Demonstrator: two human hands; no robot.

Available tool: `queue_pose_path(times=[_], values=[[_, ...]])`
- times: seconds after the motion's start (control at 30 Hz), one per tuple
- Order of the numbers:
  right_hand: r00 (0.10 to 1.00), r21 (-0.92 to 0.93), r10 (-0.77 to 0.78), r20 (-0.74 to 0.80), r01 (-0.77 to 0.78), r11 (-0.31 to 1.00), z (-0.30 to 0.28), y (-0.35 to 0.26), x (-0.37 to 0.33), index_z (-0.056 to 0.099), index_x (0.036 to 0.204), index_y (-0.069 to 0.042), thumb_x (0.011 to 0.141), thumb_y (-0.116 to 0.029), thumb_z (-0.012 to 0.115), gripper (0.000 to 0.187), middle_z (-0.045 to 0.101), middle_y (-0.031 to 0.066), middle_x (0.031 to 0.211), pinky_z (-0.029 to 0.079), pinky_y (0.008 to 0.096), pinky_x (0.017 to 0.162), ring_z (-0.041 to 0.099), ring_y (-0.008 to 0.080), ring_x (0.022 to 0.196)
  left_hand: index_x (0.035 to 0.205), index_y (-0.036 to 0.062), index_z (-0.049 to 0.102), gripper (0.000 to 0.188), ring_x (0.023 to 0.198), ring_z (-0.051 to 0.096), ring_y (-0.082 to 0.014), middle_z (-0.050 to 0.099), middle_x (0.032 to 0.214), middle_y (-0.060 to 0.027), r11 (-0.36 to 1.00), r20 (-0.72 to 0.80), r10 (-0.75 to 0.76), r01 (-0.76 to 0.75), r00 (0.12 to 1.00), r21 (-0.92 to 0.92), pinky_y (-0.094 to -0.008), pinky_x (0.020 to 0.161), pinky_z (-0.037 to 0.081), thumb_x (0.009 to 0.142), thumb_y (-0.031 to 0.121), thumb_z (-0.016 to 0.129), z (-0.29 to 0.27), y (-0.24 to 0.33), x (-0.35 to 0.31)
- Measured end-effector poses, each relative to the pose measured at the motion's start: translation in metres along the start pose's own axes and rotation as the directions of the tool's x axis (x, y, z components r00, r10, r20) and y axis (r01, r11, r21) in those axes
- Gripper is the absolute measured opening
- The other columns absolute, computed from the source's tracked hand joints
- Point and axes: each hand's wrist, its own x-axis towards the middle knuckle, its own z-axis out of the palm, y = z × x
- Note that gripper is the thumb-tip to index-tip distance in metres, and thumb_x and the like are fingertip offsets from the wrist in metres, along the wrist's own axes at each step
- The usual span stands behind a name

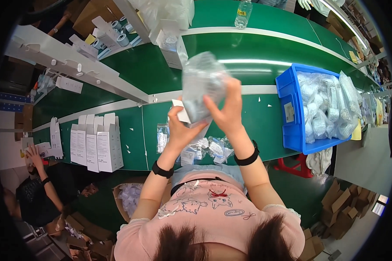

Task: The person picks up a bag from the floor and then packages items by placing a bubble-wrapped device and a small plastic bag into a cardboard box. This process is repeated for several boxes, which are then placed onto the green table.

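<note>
In front of my chest, over the green bench, a clear bubble-wrap package (pixel 200 80) stands up, slightly blurred; what is inside it cannot be made out. My right hand (pixel 228 106) grips the package from the right, thumb across its near face. Below it, my left hand (pixel 183 128) is closed around a small white carton (pixel 181 112) with a raised flap. The package's lower end is at the carton's mouth; my hands partly hide how deep it sits. Beneath my hands lie several small clear bags (pixel 217 148) with white and blue contents.
A blue bin (pixel 290 113) full of bubble-wrapped pieces stands at the right. Several open white cartons (pixel 103 148) stand at the left. Farther back are another open carton (pixel 172 50) and a clear bottle (pixel 243 15). A co-worker's hand (pixel 34 156) handles cartons at far left.
</note>
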Motion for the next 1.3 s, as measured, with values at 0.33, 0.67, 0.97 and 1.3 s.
queue_pose_path(times=[0.33, 0.67, 0.97, 1.3], values=[[0.708, -0.545, 0.520, 0.478, -0.225, 0.807, -0.076, 0.052, -0.121, 0.054, 0.109, -0.008, 0.065, -0.022, 0.069, 0.049, 0.045, 0.0165, 0.114, 0.032, 0.0445, 0.091, 0.039, 0.0355, 0.108, 0.105, 0.0081, 0.023, 0.077, 0.114, 0.041, -0.0325, 0.029, 0.130, -0.0233, 0.938, -0.091, 0.157, -0.178, 0.983, -0.298, -0.0396, 0.093, 0.036, 0.054, 0.006, 0.080, 0.032, -0.067, 0.024], [0.789, -0.439, 0.365, 0.494, -0.136, 0.888, -0.086, 0.088, -0.190, 0.056, 0.096, -0.005, 0.078, -0.015, 0.060, 0.021, 0.055, 0.0140, 0.103, 0.040, 0.0387, 0.084, 0.051, 0.0267, 0.099, 0.111, 0.0099, 0.032, 0.069, 0.119, 0.034, -0.0373, 0.026, 0.133, -0.0217, 0.998, 0.034, 0.065, -0.065, 0.997, -0.008, -0.0406, 0.096, 0.033, 0.059, 0.011, 0.077, 0.012, -0.068, 0.023], [0.592, -0.139, 0.775, 0.221, -0.768, 0.625, -0.082, 0.122, -0.129, 0.050, 0.089, -0.003, 0.085, -0.011, 0.052, 0.009, 0.055, 0.0063, 0.084, 0.042, 0.0224, 0.067, 0.053, 0.0102, 0.082, 0.110, 0.0092, 0.039, 0.063, 0.120, 0.034, -0.0356, 0.028, 0.132, -0.0198, 0.999, 0.066, -0.011, 0.015, 0.998, -0.053, -0.0408, 0.094, 0.034, 0.059, 0.013, 0.076, 0.007, -0.060, 0.024], [0.787, 0.264, 0.585, 0.195, -0.617, 0.742, -0.067, 0.027, -0.007, 0.049, 0.093, -0.003, 0.078, -0.007, 0.060, 0.018, 0.053, 0.0032, 0.082, 0.042, 0.0242, 0.071, 0.052, 0.0122, 0.083, 0.080, 0.0027, 0.061, 0.023, 0.095, 0.053, -0.0285, 0.047, 0.115, -0.0161, 0.981, 0.001, 0.028, -0.028, 1.000, 0.194, -0.0329, 0.077, 0.043, 0.062, 0.011, 0.072, -0.008, -0.023, 0.040]])
